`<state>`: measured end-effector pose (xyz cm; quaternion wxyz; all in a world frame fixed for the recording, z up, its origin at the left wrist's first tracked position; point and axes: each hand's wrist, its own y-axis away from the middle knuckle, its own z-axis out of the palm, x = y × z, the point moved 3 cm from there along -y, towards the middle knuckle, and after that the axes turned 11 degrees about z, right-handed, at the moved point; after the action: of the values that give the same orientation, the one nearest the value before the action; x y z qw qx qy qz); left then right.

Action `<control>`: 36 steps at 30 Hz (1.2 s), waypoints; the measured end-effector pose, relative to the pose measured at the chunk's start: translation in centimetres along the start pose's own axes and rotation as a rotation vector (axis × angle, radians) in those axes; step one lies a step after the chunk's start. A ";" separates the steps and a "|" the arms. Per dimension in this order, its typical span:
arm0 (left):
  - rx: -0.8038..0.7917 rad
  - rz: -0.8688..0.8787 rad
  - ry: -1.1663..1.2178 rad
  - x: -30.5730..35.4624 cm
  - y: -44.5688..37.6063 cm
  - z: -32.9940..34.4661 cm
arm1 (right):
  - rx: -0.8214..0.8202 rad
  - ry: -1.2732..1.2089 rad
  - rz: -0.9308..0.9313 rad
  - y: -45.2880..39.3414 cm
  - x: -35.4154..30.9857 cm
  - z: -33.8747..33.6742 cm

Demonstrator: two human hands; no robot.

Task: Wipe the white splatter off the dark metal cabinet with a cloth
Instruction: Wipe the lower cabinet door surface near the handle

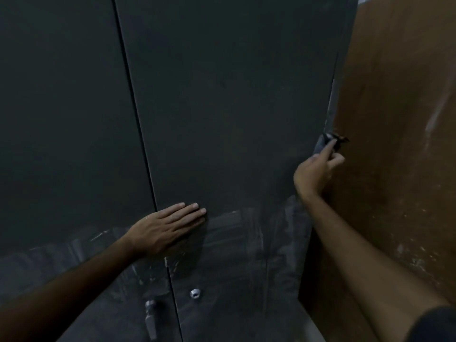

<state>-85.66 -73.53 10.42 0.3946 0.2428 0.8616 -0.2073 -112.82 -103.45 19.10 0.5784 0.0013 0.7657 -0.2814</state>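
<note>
The dark metal cabinet (222, 107) fills most of the view, with a vertical seam between its two doors. White smeared splatter (246, 233) covers the lower part of both doors. My left hand (165, 228) presses flat on the right door beside the seam, fingers straight. My right hand (315, 171) is raised at the cabinet's right edge and pinches a small dark cloth (323, 141) against that edge. Most of the cloth is hidden by my fingers.
A brown wooden panel (394, 144) with pale streaks stands right against the cabinet's right side. Low on the doors sit a round lock (195, 293) and a metal handle (150, 317).
</note>
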 end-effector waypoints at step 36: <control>0.010 -0.006 -0.065 0.2 -0.2 -0.2 | -0.066 -0.031 -0.501 -1.0 0.1 -0.6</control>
<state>-85.97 -73.50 10.45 0.4207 0.2351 0.8480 -0.2206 -113.70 -104.03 19.50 0.5020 -0.2119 0.7419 -0.3909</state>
